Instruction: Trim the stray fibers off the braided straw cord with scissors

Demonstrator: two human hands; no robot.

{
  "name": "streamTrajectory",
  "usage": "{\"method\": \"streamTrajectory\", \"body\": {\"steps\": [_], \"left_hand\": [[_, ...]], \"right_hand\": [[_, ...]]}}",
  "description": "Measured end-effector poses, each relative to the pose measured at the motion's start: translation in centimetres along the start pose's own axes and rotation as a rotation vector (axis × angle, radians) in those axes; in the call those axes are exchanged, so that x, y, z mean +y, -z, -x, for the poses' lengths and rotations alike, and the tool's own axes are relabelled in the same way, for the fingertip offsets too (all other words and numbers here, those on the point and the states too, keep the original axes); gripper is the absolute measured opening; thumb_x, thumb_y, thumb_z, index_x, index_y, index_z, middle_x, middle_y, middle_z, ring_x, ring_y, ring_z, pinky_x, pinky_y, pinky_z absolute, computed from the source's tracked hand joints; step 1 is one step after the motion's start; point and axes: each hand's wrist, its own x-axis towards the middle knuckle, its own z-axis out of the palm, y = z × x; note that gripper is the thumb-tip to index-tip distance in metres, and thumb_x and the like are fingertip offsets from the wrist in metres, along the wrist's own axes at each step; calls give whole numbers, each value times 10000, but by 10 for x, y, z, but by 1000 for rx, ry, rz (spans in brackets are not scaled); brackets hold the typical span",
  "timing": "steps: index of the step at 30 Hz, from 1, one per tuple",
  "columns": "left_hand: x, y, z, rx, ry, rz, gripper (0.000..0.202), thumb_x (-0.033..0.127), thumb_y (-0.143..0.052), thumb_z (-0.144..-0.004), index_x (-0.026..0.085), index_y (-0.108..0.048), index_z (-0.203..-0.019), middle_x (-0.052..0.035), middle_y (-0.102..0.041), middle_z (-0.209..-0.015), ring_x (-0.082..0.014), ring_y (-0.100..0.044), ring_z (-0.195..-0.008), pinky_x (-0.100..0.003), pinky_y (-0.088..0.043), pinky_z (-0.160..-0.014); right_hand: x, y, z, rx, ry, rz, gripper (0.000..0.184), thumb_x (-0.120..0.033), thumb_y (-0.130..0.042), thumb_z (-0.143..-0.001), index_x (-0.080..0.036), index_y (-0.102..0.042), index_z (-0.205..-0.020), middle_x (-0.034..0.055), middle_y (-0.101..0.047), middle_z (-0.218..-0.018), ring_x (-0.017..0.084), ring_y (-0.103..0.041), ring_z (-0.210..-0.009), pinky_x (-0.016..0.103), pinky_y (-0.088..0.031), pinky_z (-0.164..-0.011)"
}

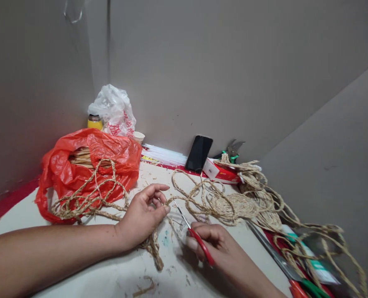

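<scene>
While one left hand (142,217) pinches the braided tan straw rope (156,252) tight between thumb and fingertips over the pale table (109,273), one right hand (216,244) is closed around a single thin metal tool with a red handle (200,242). The tool's tip sits just beside the pinched spot. Rope trails on to what look like two flat oval coils (233,205), the farther one partly hidden. Behind lie one red plastic bag (109,153), one white plastic bag (114,107) and one black phone (199,153), which leans on the grey wall (233,62).
</scene>
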Motion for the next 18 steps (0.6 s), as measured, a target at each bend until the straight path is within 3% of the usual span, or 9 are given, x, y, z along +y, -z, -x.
{"method": "streamTrajectory", "body": {"steps": [5, 9, 13, 18], "left_hand": [[1, 0, -1, 19, 13, 38, 406, 168, -679, -680, 165, -589, -1076, 0, -536, -802, -113, -488, -727, -218, -401, -637], [2, -1, 0, 3, 38, 71, 422, 165, -706, -663, 153, -580, -1066, 10, -540, -787, -98, -495, -695, -210, -405, -622], [-1, 0, -1, -153, 218, 235, 423, 291, -691, -736, 151, -524, -1098, 9, -596, -740, -75, -516, -546, -202, -392, -524], [-6, 2, -3, -341, 352, 377, 313, 353, -703, -744, 118, -608, -926, -24, -642, -676, -69, -537, -488, -183, -393, -474]], "right_hand": [[-2, 3, 2, -70, -26, -48, 537, -638, -539, -772, -200, -377, -506, -25, -392, -560, 115, -352, -551, 249, -301, -523], [0, 5, 0, -26, -62, -132, 529, -635, -515, -794, -194, -415, -519, -23, -415, -523, 112, -351, -526, 250, -306, -520], [-3, 7, -2, 73, -38, -86, 526, -614, -583, -747, -193, -407, -484, -28, -391, -528, 113, -347, -527, 254, -316, -525], [-8, 12, -6, 186, 55, 31, 513, -562, -625, -712, -191, -397, -440, -24, -394, -555, 118, -377, -539, 250, -343, -527]]}}
